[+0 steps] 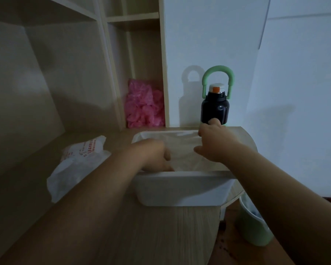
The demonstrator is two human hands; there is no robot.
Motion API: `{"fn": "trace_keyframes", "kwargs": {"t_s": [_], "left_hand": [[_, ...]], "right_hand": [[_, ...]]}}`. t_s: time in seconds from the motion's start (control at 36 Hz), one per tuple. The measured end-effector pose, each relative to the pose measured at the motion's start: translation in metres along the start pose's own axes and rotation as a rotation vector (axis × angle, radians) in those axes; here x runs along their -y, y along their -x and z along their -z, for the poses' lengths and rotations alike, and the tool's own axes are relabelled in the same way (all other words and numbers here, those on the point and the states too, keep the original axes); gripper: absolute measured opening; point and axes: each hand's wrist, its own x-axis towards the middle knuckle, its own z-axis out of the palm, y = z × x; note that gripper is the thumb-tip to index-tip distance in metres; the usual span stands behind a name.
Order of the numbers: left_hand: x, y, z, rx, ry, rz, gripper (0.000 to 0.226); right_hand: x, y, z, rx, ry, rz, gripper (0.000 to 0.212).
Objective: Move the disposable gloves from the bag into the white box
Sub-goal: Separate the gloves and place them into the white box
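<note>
- Head view, the only one you've got: the pale, translucent plastic disposable gloves (182, 148) lie as a crumpled film inside the white rectangular plastic box (182, 188). The box sits on the light wooden desk (161, 236), right in front of you.
- The white crinkled plastic bag with red print (78, 163) lies slumped on the desk to the left of the box, apart from both your hands. Whether any gloves remain in it, I can't see.
- My call: the transfer looks largely done. What's left is probably settling the gloves down in the box and checking the bag for leftovers.
- Your left hand (157, 155) reaches over the box's near left corner, wrist bent, fingers dipping down into the gloves. I cannot tell whether they are pinching the film or just pressing it.
- Your right hand (214, 144) hangs over the far right part of the box, its back to the camera and thumb low towards the film. One finger is lifted in front of the black bottle with the green loop handle (215, 109). Its underside is hidden, so I cannot tell if it holds anything.
</note>
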Motion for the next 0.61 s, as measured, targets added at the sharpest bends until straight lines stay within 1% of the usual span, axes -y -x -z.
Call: {"fn": "trace_keyframes", "kwargs": {"t_s": [0.06, 0.08, 0.14, 0.17, 0.22, 0.28, 0.33, 0.39, 0.44, 0.47, 0.53, 0.56, 0.61], "left_hand": [[0.002, -0.007, -0.001, 0.033, -0.007, -0.039, 0.047], [0.003, -0.009, -0.001, 0.039, -0.007, -0.055, 0.048], [0.004, -0.012, 0.0, 0.043, 0.002, -0.066, 0.048], [0.006, -0.012, 0.0, 0.044, 0.002, -0.063, 0.048], [0.01, -0.013, -0.002, 0.052, 0.005, -0.054, 0.044], [0.015, -0.012, -0.004, 0.043, 0.022, -0.049, 0.039], [0.018, -0.01, -0.006, -0.004, 0.054, -0.065, 0.036], [0.022, -0.008, -0.006, -0.098, 0.099, -0.106, 0.033], [0.028, -0.006, -0.004, -0.244, 0.204, -0.148, 0.03], [0.032, -0.003, -0.004, -0.317, 0.283, -0.163, 0.029], [0.039, 0.002, -0.005, -0.46, 0.45, -0.176, 0.028], [0.043, 0.005, -0.006, -0.533, 0.513, -0.172, 0.026], [0.052, 0.01, -0.011, -0.669, 0.618, -0.148, 0.023]], "right_hand": [[0.002, 0.0, 0.003, -0.026, 0.059, 0.112, 0.034], [0.004, -0.001, 0.004, -0.001, 0.039, 0.163, 0.032], [0.006, -0.004, 0.002, 0.135, -0.018, 0.214, 0.035], [0.007, -0.006, -0.001, 0.223, 0.008, 0.222, 0.039], [0.006, -0.01, -0.009, 0.416, 0.137, 0.213, 0.046], [0.005, -0.013, -0.016, 0.581, 0.214, 0.192, 0.043], [0.005, -0.014, -0.018, 0.627, 0.195, 0.162, 0.041], [0.005, -0.014, -0.017, 0.582, 0.161, 0.157, 0.041], [0.007, -0.014, -0.012, 0.445, 0.106, 0.169, 0.038], [0.009, -0.014, -0.008, 0.358, 0.039, 0.172, 0.038], [0.015, -0.012, -0.001, 0.221, -0.18, 0.156, 0.04], [0.02, -0.009, 0.002, 0.168, -0.274, 0.163, 0.041], [0.032, -0.003, 0.007, 0.091, -0.377, 0.192, 0.04]]}}
